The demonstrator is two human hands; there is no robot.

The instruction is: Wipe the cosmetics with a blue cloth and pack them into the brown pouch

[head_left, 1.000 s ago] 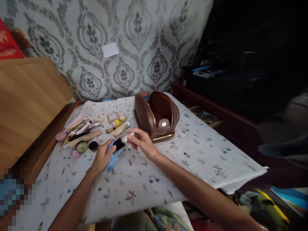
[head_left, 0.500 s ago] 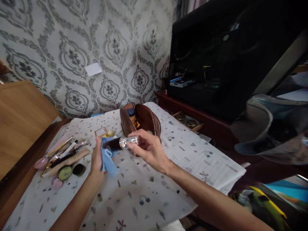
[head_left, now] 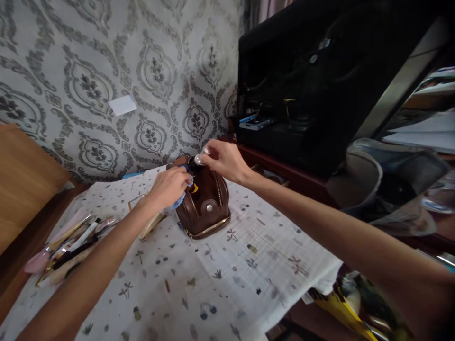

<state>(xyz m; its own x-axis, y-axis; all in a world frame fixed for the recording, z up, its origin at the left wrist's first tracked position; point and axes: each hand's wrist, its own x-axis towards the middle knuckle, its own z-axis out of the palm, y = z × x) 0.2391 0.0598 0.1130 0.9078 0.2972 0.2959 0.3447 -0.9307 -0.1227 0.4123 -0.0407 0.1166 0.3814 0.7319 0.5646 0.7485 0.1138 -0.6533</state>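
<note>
A brown cosmetic bag (head_left: 204, 222) with gold zips stands open on the patterned cloth. Over its opening, my right hand (head_left: 227, 160) grips the silver-capped end of a dark cosmetic bottle (head_left: 199, 160); the bottle's lower part is hidden at the bag's mouth. My left hand (head_left: 168, 187) is closed on a blue cloth (head_left: 178, 202) at the bag's left rim. A yellow item (head_left: 194, 188) shows inside the bag. Beside the bag, partly behind my left wrist, lies a cream-coloured tube (head_left: 151, 225).
Makeup brushes and tubes (head_left: 76, 241) lie in a pile at the left, partly behind my forearm. A dark television (head_left: 302, 94) stands at the right. A clear plastic bag (head_left: 373, 189) and a yellow package (head_left: 343, 310) sit beyond the table's right edge.
Both hands have moved away from me to the bag. The bottle has left the blue cloth and is now at the bag's mouth, in my right hand. The view has shifted right.
</note>
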